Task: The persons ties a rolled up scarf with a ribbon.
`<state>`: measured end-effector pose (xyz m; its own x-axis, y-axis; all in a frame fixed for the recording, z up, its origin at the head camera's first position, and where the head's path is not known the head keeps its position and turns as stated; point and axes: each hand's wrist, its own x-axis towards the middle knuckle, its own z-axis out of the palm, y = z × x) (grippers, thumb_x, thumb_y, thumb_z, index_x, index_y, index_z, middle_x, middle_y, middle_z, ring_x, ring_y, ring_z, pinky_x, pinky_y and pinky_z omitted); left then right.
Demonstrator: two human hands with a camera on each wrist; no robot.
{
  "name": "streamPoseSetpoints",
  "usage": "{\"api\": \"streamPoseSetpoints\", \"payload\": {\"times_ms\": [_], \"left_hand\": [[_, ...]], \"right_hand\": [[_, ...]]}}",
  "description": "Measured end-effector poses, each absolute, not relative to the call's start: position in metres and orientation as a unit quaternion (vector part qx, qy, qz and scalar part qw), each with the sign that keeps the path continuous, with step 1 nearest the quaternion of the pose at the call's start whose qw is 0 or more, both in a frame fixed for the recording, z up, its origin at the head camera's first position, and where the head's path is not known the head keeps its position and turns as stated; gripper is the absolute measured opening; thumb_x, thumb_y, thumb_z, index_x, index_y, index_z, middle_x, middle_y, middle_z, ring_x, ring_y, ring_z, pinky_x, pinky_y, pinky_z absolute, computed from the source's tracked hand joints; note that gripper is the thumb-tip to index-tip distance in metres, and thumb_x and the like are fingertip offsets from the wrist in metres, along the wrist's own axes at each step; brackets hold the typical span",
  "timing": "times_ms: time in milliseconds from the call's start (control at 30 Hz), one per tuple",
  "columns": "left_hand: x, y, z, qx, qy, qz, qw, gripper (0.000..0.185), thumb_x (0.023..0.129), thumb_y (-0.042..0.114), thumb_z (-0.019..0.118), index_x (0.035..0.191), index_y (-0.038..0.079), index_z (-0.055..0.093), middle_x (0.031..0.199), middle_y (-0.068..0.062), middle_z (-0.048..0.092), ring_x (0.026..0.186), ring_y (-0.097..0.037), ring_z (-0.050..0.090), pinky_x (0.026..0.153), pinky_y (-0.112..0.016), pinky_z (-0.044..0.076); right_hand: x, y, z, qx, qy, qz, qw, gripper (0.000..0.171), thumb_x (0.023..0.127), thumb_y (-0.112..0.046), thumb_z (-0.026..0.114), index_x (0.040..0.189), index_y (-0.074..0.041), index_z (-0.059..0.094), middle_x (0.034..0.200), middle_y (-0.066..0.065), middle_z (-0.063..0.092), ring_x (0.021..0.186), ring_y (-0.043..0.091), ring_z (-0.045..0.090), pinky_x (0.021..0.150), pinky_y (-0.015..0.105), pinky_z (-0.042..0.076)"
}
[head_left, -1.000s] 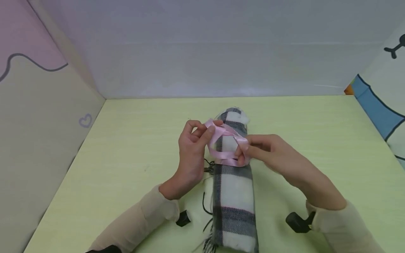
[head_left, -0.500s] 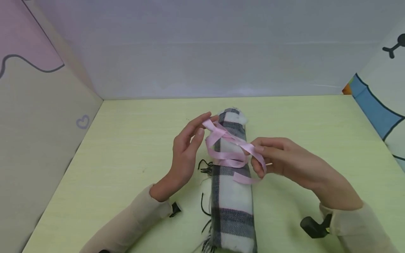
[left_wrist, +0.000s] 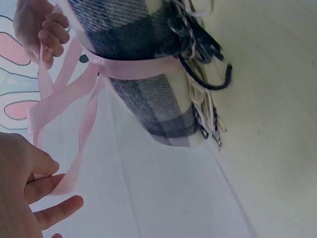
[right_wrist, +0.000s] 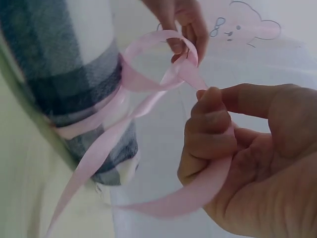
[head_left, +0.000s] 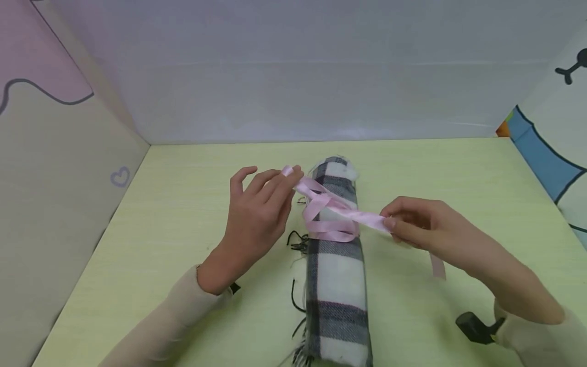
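Observation:
A rolled black-and-white plaid scarf (head_left: 341, 278) with dark fringe lies lengthwise on the table. Around its middle runs a pink satin ribbon (head_left: 332, 237), with loops and a crossing on top. My left hand (head_left: 257, 214) pinches one part of the ribbon at the scarf's upper left. To the right of the scarf, my right hand (head_left: 437, 229) pinches another length between thumb and index finger, the other fingers curled. A loose ribbon tail hangs below this hand. In the left wrist view, a ribbon loop (left_wrist: 74, 173) passes by the left fingertips.
The pale yellow-green table (head_left: 206, 204) meets a plain grey wall (head_left: 321, 76) at the back. Decorated side panels stand left and right. Black wrist-camera mounts (head_left: 477, 327) stick out from the sleeves.
My right hand has moved right and drawn its ribbon length out, nearly straight. The left hand has shifted left and turned back-up, and the loops over the scarf have stretched.

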<state>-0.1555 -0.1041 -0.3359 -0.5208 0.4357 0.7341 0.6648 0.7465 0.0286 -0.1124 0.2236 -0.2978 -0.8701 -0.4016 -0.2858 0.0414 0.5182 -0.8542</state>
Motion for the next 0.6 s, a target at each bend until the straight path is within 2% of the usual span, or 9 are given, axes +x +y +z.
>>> {"api": "streamPoseSetpoints", "payload": {"times_ms": [133,300,400,600], "left_hand": [[-0.157,-0.109,-0.331,-0.309,-0.855,-0.110,0.403,0.021,0.096,0.007,0.071,0.115,0.012,0.077,0.107,-0.003,0.081,0.098,-0.023,0.071,0.104,-0.054,0.045],[-0.158,-0.115,-0.324,-0.293,-0.851,-0.101,0.424,0.009,0.096,0.006,0.070,0.101,0.012,0.074,0.098,-0.006,0.076,0.095,-0.028,0.067,0.099,-0.054,0.045],[-0.160,-0.120,-0.320,-0.286,-0.843,-0.111,0.442,0.009,0.096,0.004,0.070,0.097,0.012,0.073,0.093,-0.008,0.069,0.091,-0.031,0.062,0.091,-0.054,0.043],[-0.165,-0.131,-0.316,-0.259,-0.823,-0.145,0.485,0.015,0.095,-0.001,0.067,0.092,0.013,0.072,0.088,-0.011,0.060,0.085,-0.034,0.052,0.083,-0.055,0.038]], "right_hand": [[-0.107,0.224,-0.298,-0.124,0.893,-0.405,0.154,0.013,0.105,-0.026,0.065,0.116,-0.022,0.069,0.086,-0.003,0.066,0.078,0.015,0.059,0.065,0.029,0.044],[-0.102,0.231,-0.299,-0.153,0.923,-0.352,0.032,0.013,0.101,-0.016,0.069,0.112,-0.024,0.072,0.088,-0.007,0.070,0.072,0.008,0.059,0.061,0.022,0.043],[-0.101,0.237,-0.300,-0.156,0.931,-0.330,-0.027,0.017,0.099,-0.010,0.072,0.111,-0.022,0.073,0.089,-0.007,0.072,0.069,0.005,0.056,0.061,0.018,0.043],[-0.100,0.251,-0.302,-0.156,0.928,-0.325,-0.093,0.025,0.095,-0.002,0.074,0.108,-0.024,0.074,0.081,-0.012,0.068,0.060,0.002,0.049,0.052,0.021,0.034]]}}
